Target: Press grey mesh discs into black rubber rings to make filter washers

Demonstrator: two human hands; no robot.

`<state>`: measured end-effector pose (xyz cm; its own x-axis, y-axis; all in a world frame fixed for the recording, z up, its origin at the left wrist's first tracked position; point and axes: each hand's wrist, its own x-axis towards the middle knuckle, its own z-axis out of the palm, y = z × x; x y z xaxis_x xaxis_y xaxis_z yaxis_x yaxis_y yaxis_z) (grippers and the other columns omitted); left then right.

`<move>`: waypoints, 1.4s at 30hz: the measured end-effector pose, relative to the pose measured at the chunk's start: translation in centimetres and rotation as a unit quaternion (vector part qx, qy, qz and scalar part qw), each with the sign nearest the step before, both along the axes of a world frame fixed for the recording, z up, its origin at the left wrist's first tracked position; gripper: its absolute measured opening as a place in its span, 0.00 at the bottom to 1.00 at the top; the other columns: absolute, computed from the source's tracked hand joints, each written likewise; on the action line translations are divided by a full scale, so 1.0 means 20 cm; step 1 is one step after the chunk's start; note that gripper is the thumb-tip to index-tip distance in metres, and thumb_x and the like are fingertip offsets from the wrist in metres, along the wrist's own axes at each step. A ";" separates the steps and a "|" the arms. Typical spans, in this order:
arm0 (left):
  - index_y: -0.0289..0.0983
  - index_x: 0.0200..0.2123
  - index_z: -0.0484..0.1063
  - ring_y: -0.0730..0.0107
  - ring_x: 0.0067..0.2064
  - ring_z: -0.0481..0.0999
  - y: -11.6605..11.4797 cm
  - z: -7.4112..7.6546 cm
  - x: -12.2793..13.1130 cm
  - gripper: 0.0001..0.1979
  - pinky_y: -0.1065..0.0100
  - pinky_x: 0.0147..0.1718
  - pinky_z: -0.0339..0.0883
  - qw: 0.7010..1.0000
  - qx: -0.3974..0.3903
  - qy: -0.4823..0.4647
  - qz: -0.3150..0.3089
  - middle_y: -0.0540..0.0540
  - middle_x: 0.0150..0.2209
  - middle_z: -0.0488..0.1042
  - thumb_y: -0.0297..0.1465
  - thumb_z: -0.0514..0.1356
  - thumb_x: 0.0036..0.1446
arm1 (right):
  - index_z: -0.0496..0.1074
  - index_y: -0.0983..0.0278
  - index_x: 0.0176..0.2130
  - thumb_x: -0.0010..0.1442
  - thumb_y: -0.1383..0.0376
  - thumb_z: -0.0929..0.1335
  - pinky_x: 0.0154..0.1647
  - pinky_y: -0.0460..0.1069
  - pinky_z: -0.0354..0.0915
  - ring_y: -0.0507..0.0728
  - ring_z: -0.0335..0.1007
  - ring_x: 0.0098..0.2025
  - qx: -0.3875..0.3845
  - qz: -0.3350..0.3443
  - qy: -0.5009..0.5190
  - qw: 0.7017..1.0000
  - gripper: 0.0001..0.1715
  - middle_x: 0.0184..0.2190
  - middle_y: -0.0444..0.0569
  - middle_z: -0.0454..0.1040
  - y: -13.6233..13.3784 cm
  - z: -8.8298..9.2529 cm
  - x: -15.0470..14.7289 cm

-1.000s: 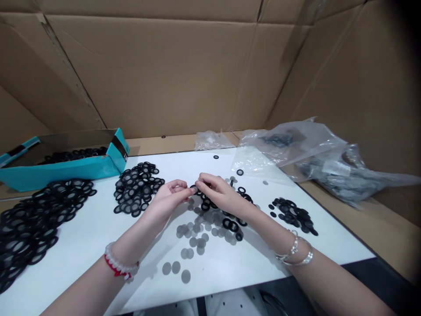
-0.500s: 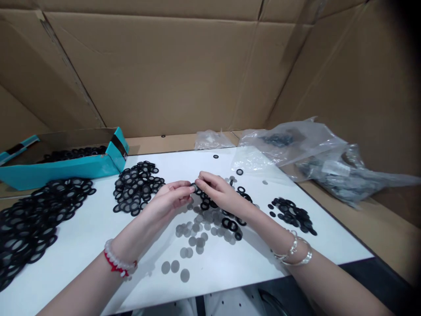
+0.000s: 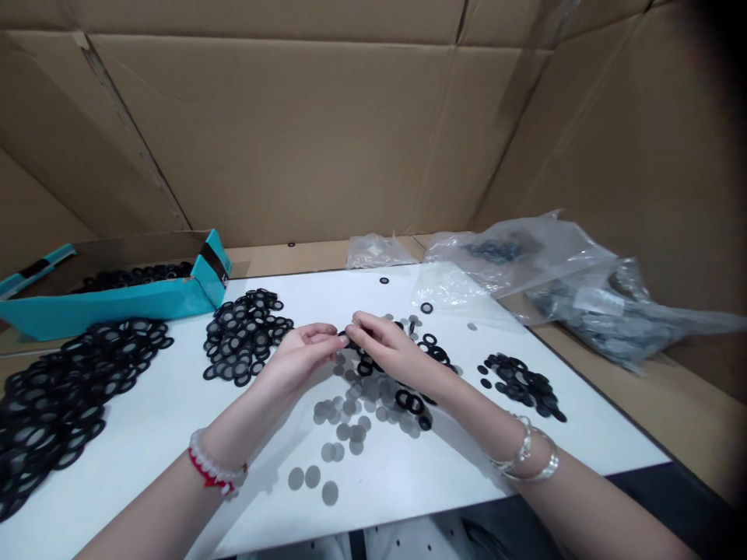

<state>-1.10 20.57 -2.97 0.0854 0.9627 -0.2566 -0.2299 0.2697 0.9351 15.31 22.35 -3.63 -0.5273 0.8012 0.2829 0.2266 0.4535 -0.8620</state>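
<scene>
Above the middle of the white table, my left hand and my right hand meet at the fingertips. Both are closed in a pinch on one small black ring, mostly covered by the fingers. Thin grey discs lie scattered beneath and in front of the hands. Loose black rings sit among them, partly hidden under my right hand and forearm. Left of my left hand is a heap of black rings with grey centres.
A larger heap of such rings covers the table's left side. Behind it stands a blue box with more black rings. Small black pieces are piled at the right. Clear plastic bags lie at the back right, before cardboard walls.
The ring between my hands shows less than before, more covered by my fingers. My right fingers have shifted slightly on it. The whole view has moved a little; the heaps look the same.
</scene>
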 end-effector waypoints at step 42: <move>0.33 0.28 0.73 0.75 0.28 0.72 0.00 -0.01 0.01 0.13 0.73 0.32 0.65 0.998 -0.034 -0.047 -0.037 0.49 0.26 0.74 0.27 0.69 0.35 | 0.57 0.61 0.30 0.58 0.59 0.67 0.34 0.47 0.57 0.52 0.56 0.32 0.081 0.047 -0.034 0.995 0.14 0.30 0.42 0.58 0.03 0.02 0.03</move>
